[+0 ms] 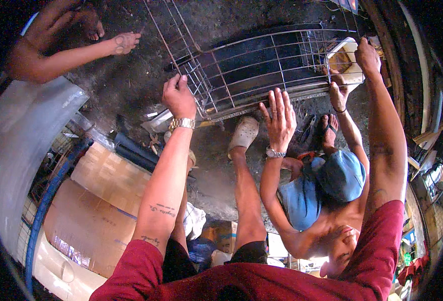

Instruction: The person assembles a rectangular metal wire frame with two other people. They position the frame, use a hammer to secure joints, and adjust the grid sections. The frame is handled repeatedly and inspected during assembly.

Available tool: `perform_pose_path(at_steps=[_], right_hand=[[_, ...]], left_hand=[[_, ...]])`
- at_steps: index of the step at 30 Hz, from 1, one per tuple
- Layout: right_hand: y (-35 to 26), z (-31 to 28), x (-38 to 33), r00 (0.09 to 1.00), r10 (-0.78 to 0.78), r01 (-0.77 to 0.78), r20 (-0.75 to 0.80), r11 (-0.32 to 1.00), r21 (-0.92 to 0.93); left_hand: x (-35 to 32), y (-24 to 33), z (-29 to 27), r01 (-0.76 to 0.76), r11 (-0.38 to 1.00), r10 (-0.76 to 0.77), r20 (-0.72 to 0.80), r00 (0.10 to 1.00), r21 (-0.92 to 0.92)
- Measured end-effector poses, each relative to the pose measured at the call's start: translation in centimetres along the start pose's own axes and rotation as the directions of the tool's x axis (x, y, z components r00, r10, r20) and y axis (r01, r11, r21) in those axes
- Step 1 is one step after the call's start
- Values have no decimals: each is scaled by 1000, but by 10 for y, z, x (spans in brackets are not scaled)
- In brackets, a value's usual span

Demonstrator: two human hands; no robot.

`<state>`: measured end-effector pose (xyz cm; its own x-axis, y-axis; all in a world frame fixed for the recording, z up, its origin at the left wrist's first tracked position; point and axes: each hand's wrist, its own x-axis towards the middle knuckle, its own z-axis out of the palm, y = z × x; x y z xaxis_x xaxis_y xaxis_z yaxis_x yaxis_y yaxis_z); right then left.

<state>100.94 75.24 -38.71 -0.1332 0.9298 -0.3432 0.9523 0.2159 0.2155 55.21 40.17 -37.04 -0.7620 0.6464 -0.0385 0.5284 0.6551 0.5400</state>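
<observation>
Left hand (180,100) is gripping the near left part of a wire frame (277,61) in a curled hold, while the right hand (368,59) is clenching its right end. Between them the frame is spanning dark ground (118,95), a crouching co-worker's spread hand (280,120) resting at its near edge and that person's other hand (337,93) reaching its right portion. Farther out, a white container (352,57) is showing just beside the right hand, and cardboard (91,215) is lying at lower left.
</observation>
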Motion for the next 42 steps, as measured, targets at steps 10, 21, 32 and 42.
perform_pose_path(at_steps=[10, 21, 32, 42], right_hand=[[-68, -22, -116, 979, 200, -118, -34, 700, 704], [-105, 9, -62, 805, -583, 571, 108, 812, 122], [-159, -2, -93, 979, 27, -162, 201, 695, 700], [-375, -66, -207, 909, -309, -87, 280, 518, 851]], left_hand=[[15, -5, -3, 192, 976, -140, 378, 915, -103], [20, -10, -4, 339, 910, -198, 469, 860, -238], [31, -2, -15, 570, 752, -286, 615, 735, -331], [38, -8, -13, 654, 675, -305, 678, 669, -341]])
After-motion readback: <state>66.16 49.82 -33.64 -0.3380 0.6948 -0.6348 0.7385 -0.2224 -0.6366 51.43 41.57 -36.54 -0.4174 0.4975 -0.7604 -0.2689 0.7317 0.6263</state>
